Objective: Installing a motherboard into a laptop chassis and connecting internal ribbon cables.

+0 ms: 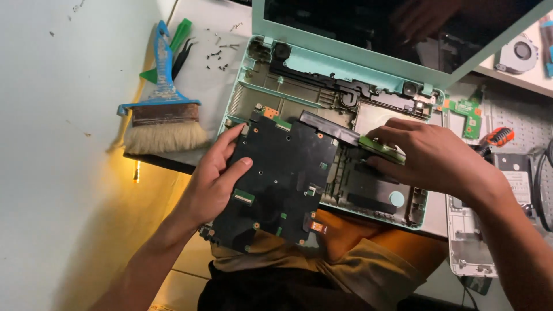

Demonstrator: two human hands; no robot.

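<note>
The left hand (216, 175) grips the edge of the dark main circuit board (276, 178), tilted over the near edge of the opened mint-green laptop base (322, 98) on the bench (201, 75). The right hand (429, 155) pinches the board's far green end. It looks like lifting the board; next seems to need level, even support.

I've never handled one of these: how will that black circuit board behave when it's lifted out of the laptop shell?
The black circuit board probably stays stiff: it juts past the mint laptop shell without sagging. Likely light, since the left hand props one edge. Probably fragile, with small exposed connectors.
</note>
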